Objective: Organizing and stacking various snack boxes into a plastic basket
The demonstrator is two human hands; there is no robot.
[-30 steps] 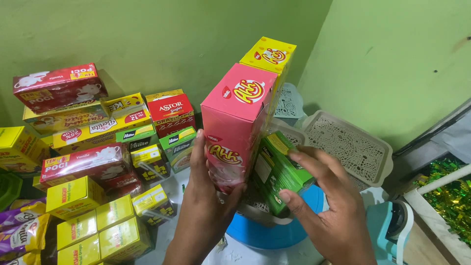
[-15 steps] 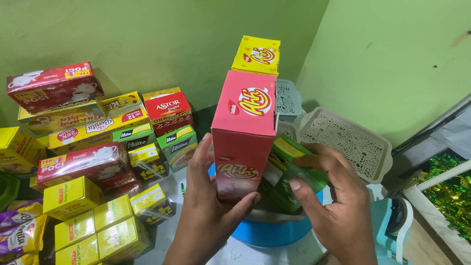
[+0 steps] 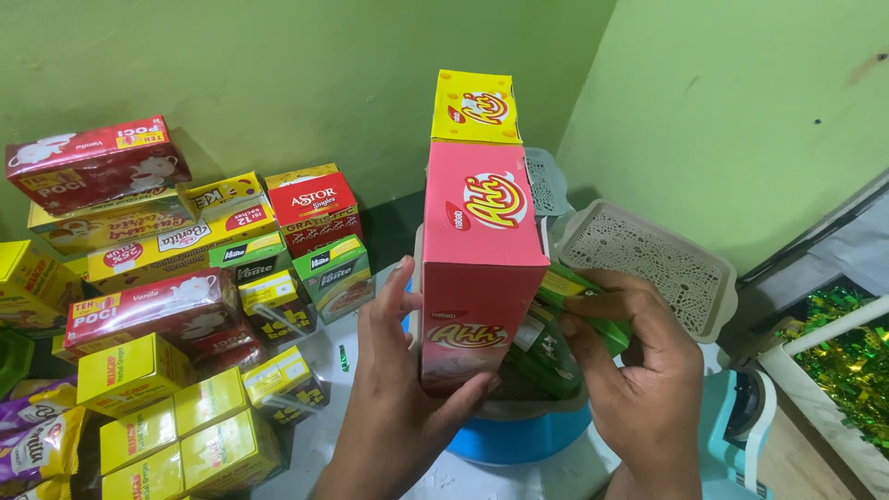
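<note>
- Head view shows the left hand (image 3: 398, 398) wrapped around the lower part of a tall pink box (image 3: 482, 268); its grip is closed on the box, thumb at the front bottom edge, fingers on the left side.
- The pink box stands upright above a blue round container (image 3: 519, 435), and a yellow box (image 3: 475, 106) of the same kind stands just behind it.
- The right hand (image 3: 639, 370) pinches a green packet (image 3: 579, 301) just beside the right side of the pink box, with fingers curled over the packet.
- A white perforated tray (image 3: 648, 259) lies to the right, behind the right hand, near the green wall (image 3: 741, 111).
- To the left, many boxes are piled along the wall: red tea boxes (image 3: 97, 167), small yellow boxes (image 3: 176, 426), and small green cartons (image 3: 333, 273).
</note>
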